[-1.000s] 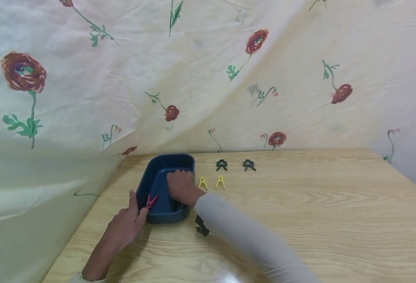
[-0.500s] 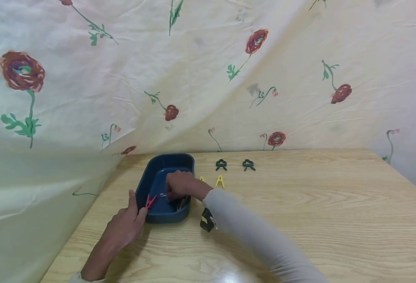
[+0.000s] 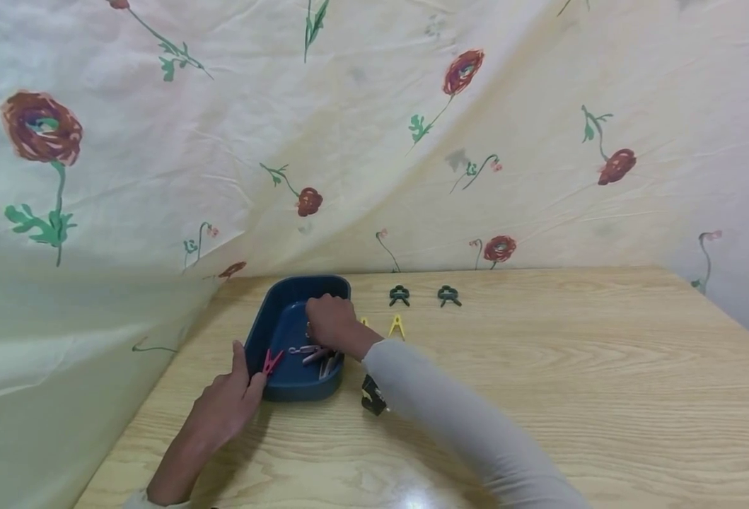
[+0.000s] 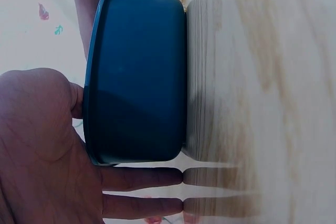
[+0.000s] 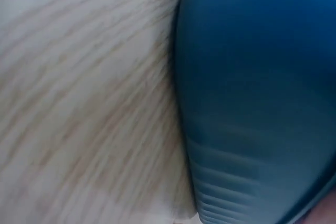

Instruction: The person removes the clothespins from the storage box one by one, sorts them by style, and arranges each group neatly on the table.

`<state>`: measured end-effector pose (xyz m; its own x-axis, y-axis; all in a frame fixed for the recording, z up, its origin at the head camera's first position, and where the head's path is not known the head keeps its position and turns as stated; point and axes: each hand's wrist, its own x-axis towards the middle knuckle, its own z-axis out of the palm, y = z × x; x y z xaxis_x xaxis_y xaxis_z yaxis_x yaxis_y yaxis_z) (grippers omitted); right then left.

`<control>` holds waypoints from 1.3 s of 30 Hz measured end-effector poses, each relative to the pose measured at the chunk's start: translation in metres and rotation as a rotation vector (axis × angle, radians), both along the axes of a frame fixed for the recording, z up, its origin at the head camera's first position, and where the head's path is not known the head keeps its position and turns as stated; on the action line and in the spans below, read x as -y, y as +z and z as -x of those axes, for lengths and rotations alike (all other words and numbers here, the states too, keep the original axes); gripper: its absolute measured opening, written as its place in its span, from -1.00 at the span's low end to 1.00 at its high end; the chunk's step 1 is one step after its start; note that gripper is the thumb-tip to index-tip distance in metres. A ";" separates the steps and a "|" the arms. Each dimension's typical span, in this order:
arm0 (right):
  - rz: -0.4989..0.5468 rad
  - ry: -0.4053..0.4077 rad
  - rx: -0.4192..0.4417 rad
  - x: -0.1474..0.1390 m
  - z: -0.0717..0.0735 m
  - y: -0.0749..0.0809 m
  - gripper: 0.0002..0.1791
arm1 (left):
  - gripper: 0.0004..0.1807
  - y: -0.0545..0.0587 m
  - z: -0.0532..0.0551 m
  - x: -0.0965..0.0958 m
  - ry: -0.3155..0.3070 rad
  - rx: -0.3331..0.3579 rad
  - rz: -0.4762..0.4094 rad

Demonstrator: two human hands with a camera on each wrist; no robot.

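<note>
At centre-left of the head view, the left hand (image 3: 224, 404) touches the blue tray (image 3: 298, 392), fingers straight, near a pink clip (image 3: 271, 363). The right hand (image 3: 334, 322) curls over the tray's right side; whether it grips anything, I cannot tell.

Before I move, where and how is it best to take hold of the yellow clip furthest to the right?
Probably pinch the yellow clip by its two legs, coming from above on the near side. The legs spread toward you, and the narrow end points away. It lies on the table beside the tray, with its legs uncovered.
</note>
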<state>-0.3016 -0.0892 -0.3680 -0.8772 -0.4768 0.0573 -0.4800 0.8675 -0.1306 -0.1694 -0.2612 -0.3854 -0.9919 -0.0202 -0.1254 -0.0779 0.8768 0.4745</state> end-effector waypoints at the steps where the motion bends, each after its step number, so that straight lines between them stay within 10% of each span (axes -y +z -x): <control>1: -0.008 -0.015 -0.003 0.001 0.000 0.000 -0.77 | -0.13 0.000 0.000 0.000 0.002 0.003 -0.004; 23: -0.086 -0.112 -0.079 0.011 0.002 -0.007 -0.65 | -0.13 -0.001 -0.001 -0.003 0.005 0.001 -0.010; 39: -0.101 0.020 -0.047 0.010 0.000 -0.005 -0.77 | -0.14 0.002 -0.005 0.000 -0.006 -0.016 0.005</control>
<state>-0.3021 -0.0995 -0.3733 -0.8651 -0.4992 0.0485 -0.5006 0.8655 -0.0197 -0.1644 -0.2609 -0.3836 -0.9939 -0.0152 -0.1092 -0.0652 0.8796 0.4711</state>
